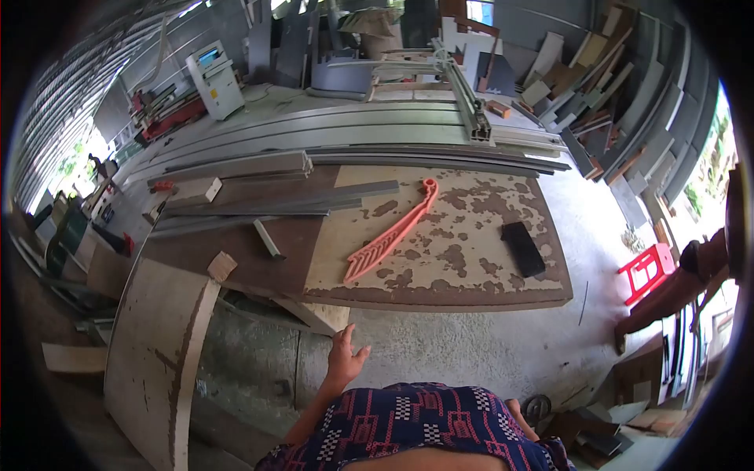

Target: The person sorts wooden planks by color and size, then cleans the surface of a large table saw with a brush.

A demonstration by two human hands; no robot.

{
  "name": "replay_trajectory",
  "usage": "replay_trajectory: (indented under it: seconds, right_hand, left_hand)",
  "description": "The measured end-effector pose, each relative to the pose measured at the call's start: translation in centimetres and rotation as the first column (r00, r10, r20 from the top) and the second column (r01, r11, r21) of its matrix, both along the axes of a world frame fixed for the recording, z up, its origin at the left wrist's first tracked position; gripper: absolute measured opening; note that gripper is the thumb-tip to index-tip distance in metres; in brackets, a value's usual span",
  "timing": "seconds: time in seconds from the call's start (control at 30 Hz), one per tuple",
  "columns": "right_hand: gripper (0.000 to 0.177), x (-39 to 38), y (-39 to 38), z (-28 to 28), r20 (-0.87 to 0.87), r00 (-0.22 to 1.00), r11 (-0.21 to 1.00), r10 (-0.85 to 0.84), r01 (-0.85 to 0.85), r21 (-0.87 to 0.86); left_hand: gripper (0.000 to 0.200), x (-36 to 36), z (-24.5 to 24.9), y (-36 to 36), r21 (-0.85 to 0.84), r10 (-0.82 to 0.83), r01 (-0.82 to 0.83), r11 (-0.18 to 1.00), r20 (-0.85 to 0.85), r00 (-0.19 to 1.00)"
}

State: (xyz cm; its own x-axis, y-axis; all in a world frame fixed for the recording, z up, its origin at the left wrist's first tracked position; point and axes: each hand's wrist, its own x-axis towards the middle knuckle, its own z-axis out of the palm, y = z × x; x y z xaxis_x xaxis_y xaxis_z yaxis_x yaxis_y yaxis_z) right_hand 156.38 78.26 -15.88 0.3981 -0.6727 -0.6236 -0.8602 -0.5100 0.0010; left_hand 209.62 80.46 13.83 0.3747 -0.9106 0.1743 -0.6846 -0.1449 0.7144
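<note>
My left hand [344, 361] is in front of my body, just below the near edge of the worktable [440, 300]. Its fingers are apart and nothing is in them. Of my right hand only a small part [516, 410] shows at the right side of my patterned shirt; its fingers are hidden. On the worn, patchy tabletop lies a long pink-red slotted plastic piece [385, 245], slanting up to the right. A black rectangular block [523, 249] rests on the right part of the top.
Grey metal strips [275, 206] lie on the table's left part, with a small wooden block [222, 266] near its corner. A curved board [161, 345] stands at left. At right are a red stool [648, 273] and a person's legs [667, 294]. Behind is a large machine bed [314, 125].
</note>
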Motion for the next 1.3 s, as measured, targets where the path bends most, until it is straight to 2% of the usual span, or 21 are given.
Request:
replay_trajectory:
  seconds: [0.17, 0.23, 0.4, 0.43, 0.5, 0.57, 0.6, 0.63, 0.7, 0.73, 0.77, 0.83, 0.87, 0.9, 0.97, 1.03, 1.1, 1.17, 1.2, 1.23, 1.3]
  right_hand:
    - [0.045, 2.3, -5.0, 2.7, -0.001, 0.993, 0.992, 0.119, -0.119, -0.037]
    - [0.037, 2.8, -6.8, 2.7, 0.139, 0.988, 0.996, 0.063, -0.055, -0.064]
    - [0.022, 5.3, -9.6, 4.0, 0.269, 0.93, 0.966, -0.249, 0.221, 0.131]
    - [0.022, 5.5, -10.1, 3.5, 0.223, 0.974, 0.998, -0.037, 0.024, 0.061]
    - [0.022, 7.4, -11.2, 3.8, 0.093, 0.917, 0.922, 0.387, -0.385, -0.042]
    - [0.026, 12.8, -12.0, 7.8, 0.063, 0.993, 0.971, -0.095, 0.078, 0.227]
    - [0.026, 14.6, -12.8, 5.7, 0.124, 0.966, 0.962, 0.226, -0.241, 0.13]
    - [0.027, 16.3, -13.6, 3.4, 0.152, 0.835, 0.842, 0.53, -0.538, 0.02]
    - [0.03, 21.9, -13.5, 5.5, 0.531, 0.756, 0.904, 0.382, -0.424, -0.046]
    - [0.034, 25.5, -12.7, 9.0, 0.726, 0.687, 0.934, 0.021, -0.272, 0.231]
    - [0.038, 29.0, -11.7, 13.5, 0.758, 0.541, 0.834, -0.365, -0.172, 0.525]
    - [0.055, 34.7, -10.2, 22.8, 0.309, 0.491, 0.291, -0.814, -0.116, 0.95]
    - [0.062, 36.7, -9.7, 23.2, 0.668, 0.4, 0.532, -0.628, -0.407, 0.743]
    - [0.07, 38.8, -9.2, 23.5, 0.906, 0.157, 0.706, -0.394, -0.579, 0.408]
    - [0.078, 41.8, -8.3, 31.2, 0.766, 0.093, 0.512, -0.636, -0.692, 0.509]
    - [0.086, 42.5, -8.9, 38.7, 0.304, 0.202, 0.066, -0.931, -0.726, 0.684]
    - [0.09, 42.9, -11.2, 39.5, -0.071, 0.174, -0.176, -0.982, -0.715, 0.677]
    - [0.077, 41.9, -12.5, 43.1, 0.118, -0.056, 0.124, -0.991, -0.694, 0.709]
    - [0.076, 41.7, -12.9, 44.4, 0.267, -0.17, 0.31, -0.948, -0.675, 0.67]
    - [0.075, 41.6, -13.2, 45.4, 0.408, -0.285, 0.49, -0.867, -0.632, 0.6]
    - [0.07, 41.9, -12.1, 46.5, 0.757, -0.344, 0.809, -0.555, -0.433, 0.396]
  left_hand:
    - [0.054, 0.1, -1.0, 1.2, 0.323, 0.051, -0.027, 0.946, -0.064, 0.997]
    - [0.051, -0.3, 0.3, 1.3, 0.365, 0.09, -0.041, 0.93, -0.119, 0.989]
    - [0.045, -0.5, -2.3, 2.6, 0.11, 0.146, -0.156, 0.982, 0.093, 0.985]
    - [0.043, -0.6, -2.3, 2.6, 0.059, 0.15, -0.161, 0.985, 0.158, 0.976]
    - [0.037, -1.2, -1.1, 2.4, 0.058, 0.185, -0.186, 0.981, 0.033, 0.982]
    - [0.031, -1.6, 0.3, 1.7, 0.027, 0.173, -0.172, 0.985, -0.078, 0.982]
    - [0.029, -1.8, 0.8, 1.2, -0.005, 0.144, -0.146, 0.989, -0.126, 0.982]
    - [0.026, -2.1, 1.3, 0.8, -0.039, 0.117, -0.126, 0.991, -0.173, 0.978]
    - [0.026, -2.8, 2.3, -0.2, -0.058, 0.055, -0.071, 0.996, -0.241, 0.969]
    - [0.033, -3.2, 3.4, -0.8, -0.079, 0.003, -0.028, 0.996, -0.294, 0.956]
    - [0.04, -3.7, 4.8, -1.4, -0.105, -0.049, 0.013, 0.994, -0.344, 0.938]
    - [0.06, -4.6, 7.7, -2.9, -0.298, -0.143, 0.07, 0.952, -0.232, 0.962]
    - [0.066, -4.6, 8.9, -3.6, -0.314, -0.159, 0.118, 0.942, -0.109, 0.981]
    - [0.073, -4.7, 9.7, -4.0, -0.321, -0.175, 0.171, 0.931, 0.016, 0.984]
    - [0.077, -5.3, 10.6, -4.1, -0.268, -0.146, 0.21, 0.94, 0.241, 0.959]
    - [0.08, -4.6, 10.8, -3.8, -0.214, -0.138, 0.224, 0.951, 0.356, 0.924]
    - [0.083, -3.3, 10.2, -2.9, -0.166, -0.144, 0.216, 0.962, 0.36, 0.922]
    - [0.083, -2.1, 8.0, -2.0, 0.313, -0.068, -0.039, 0.949, 0.322, 0.944]
    - [0.08, -0.4, 3.4, -1.6, 0.175, 0.083, -0.05, 0.983, -0.188, 0.979]
    - [0.077, 0.9, 0.2, -1.2, 0.052, 0.129, -0.126, 0.991, -0.66, 0.74]
    - [0.075, 0.4, 3.1, -0.2, 0.135, 0.159, -0.087, 0.987, -0.896, 0.415]
